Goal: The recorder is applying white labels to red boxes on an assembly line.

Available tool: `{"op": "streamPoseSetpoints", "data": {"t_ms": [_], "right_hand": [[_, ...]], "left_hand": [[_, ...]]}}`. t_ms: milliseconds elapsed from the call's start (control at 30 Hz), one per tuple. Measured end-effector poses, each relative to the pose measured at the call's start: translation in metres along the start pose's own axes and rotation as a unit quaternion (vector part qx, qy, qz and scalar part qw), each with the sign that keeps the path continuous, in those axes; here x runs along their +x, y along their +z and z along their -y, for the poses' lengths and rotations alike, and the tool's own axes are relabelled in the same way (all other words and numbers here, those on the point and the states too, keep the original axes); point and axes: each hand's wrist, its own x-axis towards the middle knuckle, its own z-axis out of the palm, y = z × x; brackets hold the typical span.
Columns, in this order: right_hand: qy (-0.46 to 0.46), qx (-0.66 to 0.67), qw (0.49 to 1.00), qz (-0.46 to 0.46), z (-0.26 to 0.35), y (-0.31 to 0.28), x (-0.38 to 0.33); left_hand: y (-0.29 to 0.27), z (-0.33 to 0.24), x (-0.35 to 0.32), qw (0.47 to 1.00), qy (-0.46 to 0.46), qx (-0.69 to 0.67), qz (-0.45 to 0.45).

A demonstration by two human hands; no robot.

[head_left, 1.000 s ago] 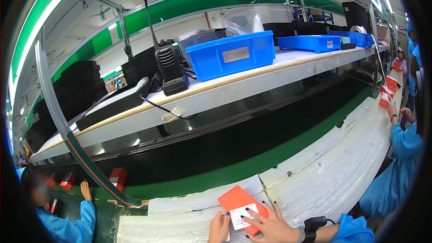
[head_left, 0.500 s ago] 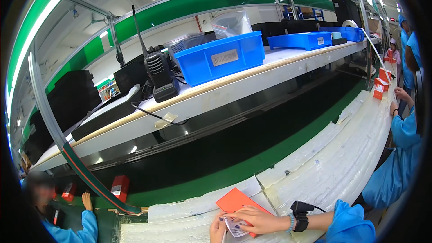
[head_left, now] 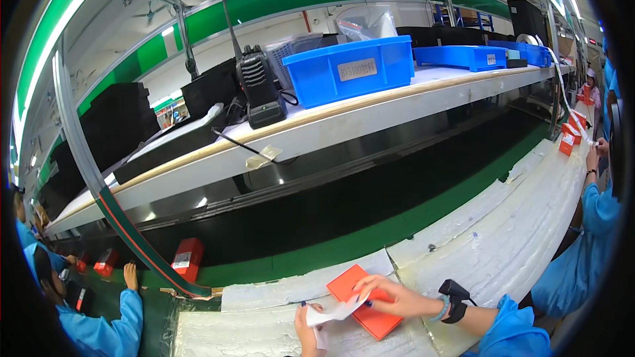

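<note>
Compared with half a second before, the right hand [head_left: 390, 296] has moved further over the orange box [head_left: 360, 301], and the white paper slip [head_left: 331, 313] now stands off the box edge, between both hands. The box lies flat on the white padded bench [head_left: 503, 251], near the lower edge of the view, with one corner pointing to the green strip [head_left: 370, 241] of the conveyor. The right hand comes from the right side, wearing a black wrist strap [head_left: 455, 291] and a blue sleeve; its fingers are stretched out and close together, and the fingertips pinch the upper end of the slip on the left part of the box. The left hand [head_left: 306, 330] rises from the bottom edge, only partly visible; its thumb and fingers seem to pinch the lower end of the slip, but I cannot tell it exactly. To the right of the box the padded bench has free surface. Just behind the box a seam divides two pads, and then the dark conveyor belt [head_left: 397, 192] begins. Above it a shelf carries a blue bin [head_left: 350, 69] and a black radio [head_left: 258, 86]. Another worker's hand [head_left: 130, 276] rests on the green strip far to the left, near a red box [head_left: 187, 258].
</note>
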Motion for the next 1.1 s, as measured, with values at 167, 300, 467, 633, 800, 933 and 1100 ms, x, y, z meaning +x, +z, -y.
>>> {"op": "streamPoseSetpoints", "data": {"t_ms": [167,300,467,633,800,933,1100], "right_hand": [[0.105,0.170,0.978,-0.065,0.011,-0.026,-0.003],[0.118,0.093,0.989,0.005,0.012,-0.040,0.004],[0.166,-0.053,0.981,0.090,0.008,-0.033,0.004],[0.171,-0.115,0.968,0.146,0.000,-0.024,0.006],[0.172,-0.136,0.963,0.160,-0.007,-0.019,0.007],[0.190,-0.128,0.957,0.175,-0.004,-0.020,0.012],[0.204,-0.126,0.954,0.181,-0.003,-0.020,0.013]], "left_hand": [[0.018,-0.020,-0.011,0.995,0.072,0.067,0.015],[0.021,-0.027,-0.018,0.981,0.014,0.140,0.137],[0.017,-0.034,-0.019,0.927,-0.028,0.288,0.241],[0.017,-0.034,-0.025,0.881,-0.187,0.278,0.334],[0.026,-0.037,-0.028,0.809,-0.162,0.404,0.396],[0.023,-0.032,-0.028,0.822,-0.158,0.379,0.395],[0.022,-0.030,-0.027,0.821,-0.163,0.378,0.396]]}}
